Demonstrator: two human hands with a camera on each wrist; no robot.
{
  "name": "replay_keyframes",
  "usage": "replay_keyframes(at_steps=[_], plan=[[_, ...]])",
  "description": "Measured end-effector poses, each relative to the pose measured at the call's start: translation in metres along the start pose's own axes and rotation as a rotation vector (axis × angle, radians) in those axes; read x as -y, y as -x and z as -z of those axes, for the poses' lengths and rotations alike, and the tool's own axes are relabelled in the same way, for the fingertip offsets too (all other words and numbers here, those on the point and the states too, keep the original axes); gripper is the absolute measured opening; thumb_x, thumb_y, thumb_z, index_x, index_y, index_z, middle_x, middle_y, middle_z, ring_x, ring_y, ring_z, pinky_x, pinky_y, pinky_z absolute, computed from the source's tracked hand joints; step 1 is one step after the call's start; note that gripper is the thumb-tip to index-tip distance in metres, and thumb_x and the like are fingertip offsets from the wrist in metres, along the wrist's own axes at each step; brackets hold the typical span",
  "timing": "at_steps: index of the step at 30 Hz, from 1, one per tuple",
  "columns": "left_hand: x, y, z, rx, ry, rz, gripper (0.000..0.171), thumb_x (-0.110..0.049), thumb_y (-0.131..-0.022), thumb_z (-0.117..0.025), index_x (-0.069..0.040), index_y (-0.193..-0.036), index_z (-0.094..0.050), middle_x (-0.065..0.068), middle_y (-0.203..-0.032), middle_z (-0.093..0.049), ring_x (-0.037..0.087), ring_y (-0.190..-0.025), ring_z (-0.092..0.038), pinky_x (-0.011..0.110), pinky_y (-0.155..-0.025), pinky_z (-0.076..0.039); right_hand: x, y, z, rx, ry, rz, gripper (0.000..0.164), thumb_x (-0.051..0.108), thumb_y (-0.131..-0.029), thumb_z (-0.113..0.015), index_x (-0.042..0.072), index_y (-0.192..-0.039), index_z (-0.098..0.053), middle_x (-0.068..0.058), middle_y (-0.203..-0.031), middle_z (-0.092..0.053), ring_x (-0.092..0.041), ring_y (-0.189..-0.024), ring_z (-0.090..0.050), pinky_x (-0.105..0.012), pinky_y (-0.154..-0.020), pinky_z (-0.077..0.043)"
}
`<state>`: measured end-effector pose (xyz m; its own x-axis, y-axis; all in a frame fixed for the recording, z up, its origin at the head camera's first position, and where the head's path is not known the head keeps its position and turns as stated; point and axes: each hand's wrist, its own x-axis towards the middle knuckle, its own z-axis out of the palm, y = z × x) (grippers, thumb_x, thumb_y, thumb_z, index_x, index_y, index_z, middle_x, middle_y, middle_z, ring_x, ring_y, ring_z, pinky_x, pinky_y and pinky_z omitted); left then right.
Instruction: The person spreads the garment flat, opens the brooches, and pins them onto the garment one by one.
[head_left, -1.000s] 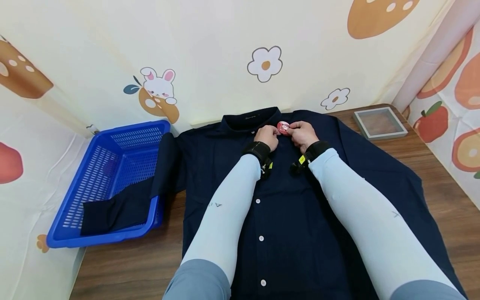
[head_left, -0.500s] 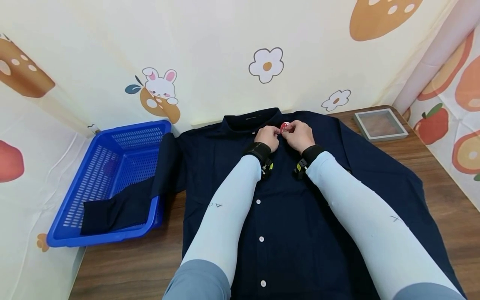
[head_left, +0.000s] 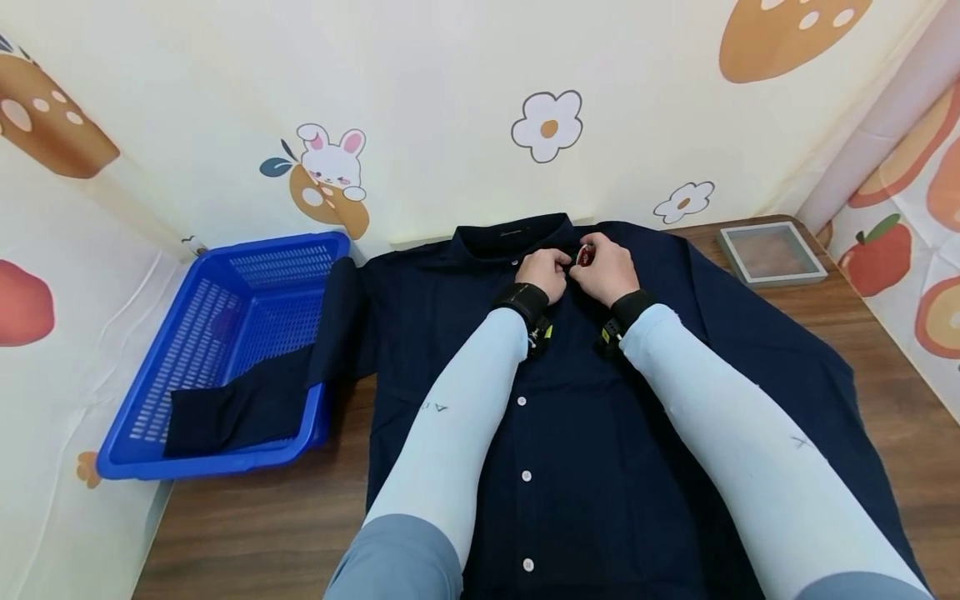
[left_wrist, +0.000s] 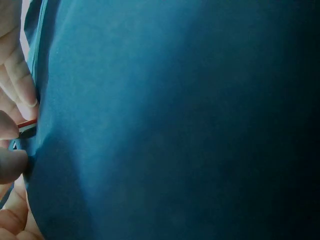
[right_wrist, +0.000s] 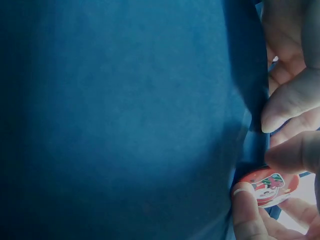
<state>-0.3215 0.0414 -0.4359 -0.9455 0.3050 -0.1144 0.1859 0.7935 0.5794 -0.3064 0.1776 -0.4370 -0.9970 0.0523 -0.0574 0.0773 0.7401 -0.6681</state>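
Observation:
A dark navy button-up shirt (head_left: 585, 450) lies spread front up, its collar toward the wall. At the upper chest, my right hand (head_left: 609, 271) pinches a round red button badge (head_left: 586, 255) that is tilted and partly covered by the fingers. My left hand (head_left: 543, 272) is close beside it, gripping a bit of the shirt's cloth below the collar. Up close in the right wrist view, the badge (right_wrist: 270, 187) shows a cartoon print against a raised fold of fabric. Only its thin red edge (left_wrist: 27, 122) appears in the left wrist view. The badge's back is hidden.
At left stands a blue plastic basket (head_left: 225, 471) with one shirt sleeve draped into it. A grey-framed box (head_left: 783, 279) with a clear top sits at the back right corner of the wooden table (head_left: 262, 533). A patterned wall cloth (head_left: 442, 100) closes off the back.
The badge has turned from nearly face-up to tilted, with the right fingers now covering more of it. The left hand stays next to it at the chest. The head view has shifted slightly.

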Motion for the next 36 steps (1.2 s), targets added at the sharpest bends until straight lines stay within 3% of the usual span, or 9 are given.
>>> replay_keyframes(at_steps=[5, 15, 29, 33, 36], plan=[[-0.002, -0.002, -0.001, -0.004, -0.003, 0.012, 0.03, -0.014, -0.094, -0.06, -0.017, -0.123, -0.066, -0.003, -0.098, -0.063, 0.011, -0.089, -0.058, 0.022, -0.079, -0.045, -0.005, 0.002, 0.002, 0.0, -0.016, -0.007, 0.051, 0.015, -0.087, -0.063, 0.005, -0.135, -0.048, -0.019, -0.122, -0.058, -0.035, -0.109, -0.054, -0.048, -0.092, -0.042], [-0.005, 0.0, -0.001, 0.03, 0.002, -0.005, 0.04, -0.016, -0.094, -0.061, -0.024, -0.133, -0.06, -0.004, -0.088, -0.06, 0.01, -0.076, -0.056, 0.021, -0.064, -0.042, -0.009, 0.006, 0.004, -0.016, -0.085, 0.009, 0.048, 0.008, -0.084, -0.063, 0.005, -0.13, -0.051, -0.016, -0.118, -0.058, -0.03, -0.097, -0.057, -0.044, -0.086, -0.044], [-0.007, 0.011, 0.002, 0.06, -0.015, -0.024, 0.044, -0.014, -0.094, -0.06, -0.027, -0.135, -0.057, -0.001, -0.077, -0.059, 0.014, -0.066, -0.053, 0.022, -0.053, -0.037, -0.013, 0.007, -0.001, -0.006, -0.211, -0.079, 0.048, 0.004, -0.083, -0.064, 0.007, -0.129, -0.051, -0.013, -0.121, -0.056, -0.026, -0.097, -0.059, -0.038, -0.081, -0.045], [-0.007, 0.012, 0.001, 0.06, -0.019, -0.023, 0.047, -0.009, -0.092, -0.058, -0.028, -0.135, -0.057, -0.001, -0.075, -0.059, 0.014, -0.064, -0.052, 0.022, -0.052, -0.036, -0.015, 0.008, -0.003, -0.004, -0.285, -0.096, 0.049, 0.003, -0.083, -0.065, 0.008, -0.13, -0.051, -0.012, -0.121, -0.06, -0.021, -0.096, -0.06, -0.03, -0.077, -0.046], [-0.007, 0.01, -0.001, 0.065, -0.025, -0.019, 0.049, -0.007, -0.092, -0.057, -0.03, -0.135, -0.056, -0.001, -0.074, -0.059, 0.014, -0.063, -0.052, 0.022, -0.053, -0.036, -0.018, 0.009, -0.002, 0.015, -0.417, -0.11, 0.051, 0.003, -0.085, -0.066, 0.008, -0.134, -0.052, -0.013, -0.124, -0.061, -0.016, -0.099, -0.059, -0.024, -0.077, -0.046]])
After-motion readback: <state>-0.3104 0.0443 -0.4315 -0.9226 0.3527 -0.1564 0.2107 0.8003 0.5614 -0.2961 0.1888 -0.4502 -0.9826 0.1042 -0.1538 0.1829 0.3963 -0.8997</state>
